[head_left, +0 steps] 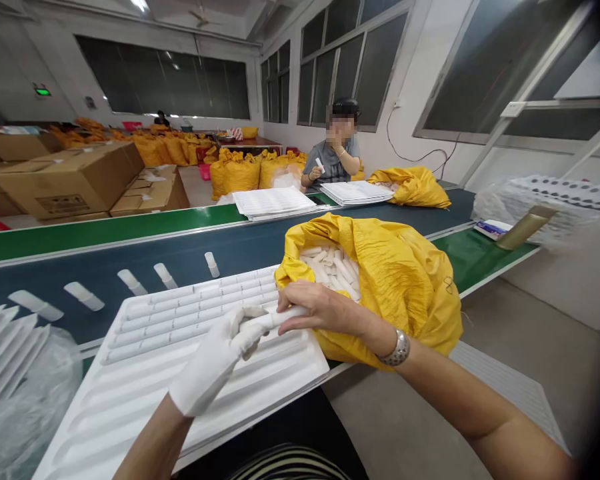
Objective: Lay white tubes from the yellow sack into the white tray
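Gripping one white tube (275, 319) with closed fingers, the gloved left hand (207, 360) and bare right hand (330, 310) hold it above the white tray (125, 407); a weak pinch could drop it, or the right forearm (450, 380) could bump the yellow sack (405, 280).

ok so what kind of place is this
Probably a factory packing or assembly workshop: a dark conveyor belt carries loose white tubes, a big yellow sack of similar pieces sits beside it, and cardboard boxes are stacked behind.
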Tool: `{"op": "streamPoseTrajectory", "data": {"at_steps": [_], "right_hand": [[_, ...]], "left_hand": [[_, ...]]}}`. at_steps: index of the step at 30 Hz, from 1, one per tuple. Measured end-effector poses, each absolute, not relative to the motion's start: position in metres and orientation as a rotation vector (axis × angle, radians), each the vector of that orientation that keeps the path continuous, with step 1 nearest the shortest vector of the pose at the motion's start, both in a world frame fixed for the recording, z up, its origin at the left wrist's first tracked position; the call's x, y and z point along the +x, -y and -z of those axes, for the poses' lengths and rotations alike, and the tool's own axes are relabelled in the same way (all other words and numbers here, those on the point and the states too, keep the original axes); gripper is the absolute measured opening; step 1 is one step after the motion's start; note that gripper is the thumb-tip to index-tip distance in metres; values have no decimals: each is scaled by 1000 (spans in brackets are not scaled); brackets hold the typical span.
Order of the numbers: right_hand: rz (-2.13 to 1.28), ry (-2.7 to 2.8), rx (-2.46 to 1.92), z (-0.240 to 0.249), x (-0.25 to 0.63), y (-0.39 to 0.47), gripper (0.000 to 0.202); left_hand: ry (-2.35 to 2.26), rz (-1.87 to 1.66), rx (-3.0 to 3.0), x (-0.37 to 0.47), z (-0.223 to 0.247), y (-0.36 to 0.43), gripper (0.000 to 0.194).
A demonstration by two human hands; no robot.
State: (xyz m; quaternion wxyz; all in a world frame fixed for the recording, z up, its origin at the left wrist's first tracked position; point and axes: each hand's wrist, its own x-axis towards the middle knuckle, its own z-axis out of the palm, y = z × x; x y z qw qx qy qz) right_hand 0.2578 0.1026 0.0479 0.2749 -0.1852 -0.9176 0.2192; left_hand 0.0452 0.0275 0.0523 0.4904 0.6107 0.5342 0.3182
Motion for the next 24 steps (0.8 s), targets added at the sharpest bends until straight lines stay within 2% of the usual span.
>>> {"op": "streamPoseTrajectory", "data": {"at_steps": [3,6,10,15,24], "right_hand": [[-735,2468,-588,-54,255,-94,40],[-733,2511,-609,-60,259,-86,52],[-569,2634,-560,-58,266,-81,33],[-488,2685,-546,-46,262,-69,32],[-799,2707,-566,-28,247,-56,27]], "left_hand": [[-1323,-869,1471,50,-47,-19,35],[-1324,-863,1416,45,-44,-14,37],[-1292,-800,1368,33,-42,-9,39],[-1334,-865,1479,30,-40,2,33],[-1301,-747,1488,40,-17,15,34]]}}
